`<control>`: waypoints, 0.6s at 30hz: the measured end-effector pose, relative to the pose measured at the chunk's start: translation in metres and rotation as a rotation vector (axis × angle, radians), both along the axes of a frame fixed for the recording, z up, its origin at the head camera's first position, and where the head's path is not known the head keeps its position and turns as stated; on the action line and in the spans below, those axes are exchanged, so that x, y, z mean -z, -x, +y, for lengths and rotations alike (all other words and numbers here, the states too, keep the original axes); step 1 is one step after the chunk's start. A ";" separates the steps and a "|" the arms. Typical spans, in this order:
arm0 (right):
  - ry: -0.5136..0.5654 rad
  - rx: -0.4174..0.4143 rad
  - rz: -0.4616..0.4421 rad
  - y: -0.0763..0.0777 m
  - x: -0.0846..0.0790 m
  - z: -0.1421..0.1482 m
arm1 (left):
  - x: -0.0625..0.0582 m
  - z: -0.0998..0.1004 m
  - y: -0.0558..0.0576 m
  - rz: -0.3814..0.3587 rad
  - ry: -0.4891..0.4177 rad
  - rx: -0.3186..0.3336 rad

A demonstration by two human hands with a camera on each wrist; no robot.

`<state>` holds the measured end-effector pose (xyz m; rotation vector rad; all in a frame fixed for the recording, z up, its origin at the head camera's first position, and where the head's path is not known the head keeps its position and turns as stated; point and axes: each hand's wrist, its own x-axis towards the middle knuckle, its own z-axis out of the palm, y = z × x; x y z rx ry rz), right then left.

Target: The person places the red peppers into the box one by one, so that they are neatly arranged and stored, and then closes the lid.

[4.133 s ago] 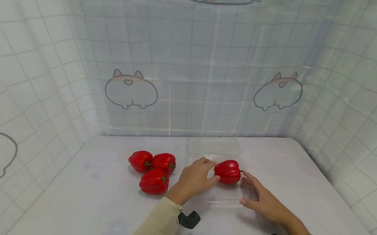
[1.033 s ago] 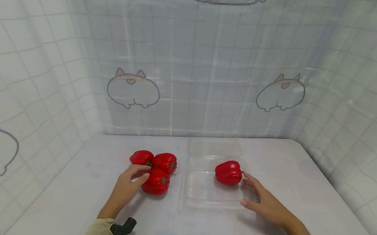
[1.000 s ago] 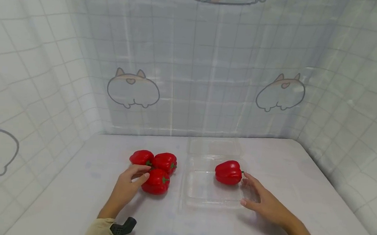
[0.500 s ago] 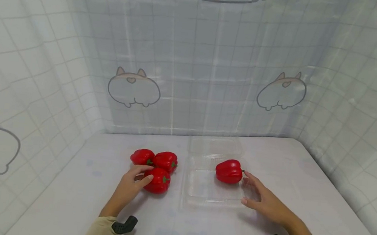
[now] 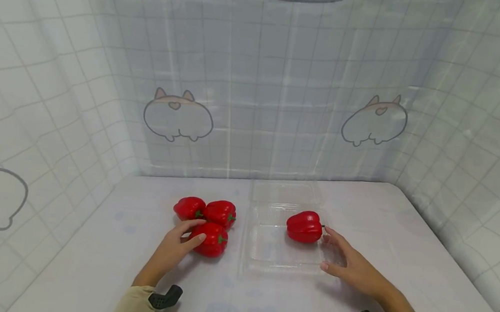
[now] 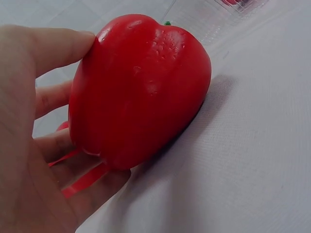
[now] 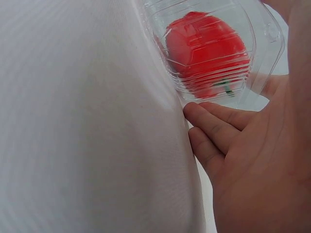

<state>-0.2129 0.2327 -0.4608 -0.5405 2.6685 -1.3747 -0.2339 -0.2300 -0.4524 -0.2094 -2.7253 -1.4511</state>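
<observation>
My left hand (image 5: 171, 249) grips the nearest of three red bell peppers, with its thumb on the near side and fingers around the back. That bell pepper (image 6: 141, 92) fills the left wrist view, close over the cloth, its green stem facing away from the palm. Two more peppers, one on the left (image 5: 189, 208) and one on the right (image 5: 221, 213), lie just behind it. My right hand (image 5: 354, 269) rests at the right side of a clear plastic container (image 5: 266, 264), fingers relaxed and spread along its wall. Inside, a red bell pepper (image 5: 304, 226) lies on its side, stem towards that hand.
The container's clear lid (image 5: 284, 193) is folded back towards the rear of the white-covered table (image 5: 99, 267). Grid-patterned curtains (image 5: 278, 93) with cartoon dogs enclose the back and both sides. A dark camera mount sits on each wrist.
My left hand has left the pepper in the container and moved left to the group of three. Its thumb and fingers have closed around the nearest pepper. The right hand has stayed put.
</observation>
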 end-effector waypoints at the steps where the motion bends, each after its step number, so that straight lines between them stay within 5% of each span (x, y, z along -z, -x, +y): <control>1: 0.000 -0.001 0.002 0.000 0.000 0.000 | 0.000 0.000 0.000 -0.001 -0.002 0.000; 18: 0.020 -0.016 0.016 0.001 0.002 0.002 | 0.001 -0.001 0.000 -0.042 -0.018 0.005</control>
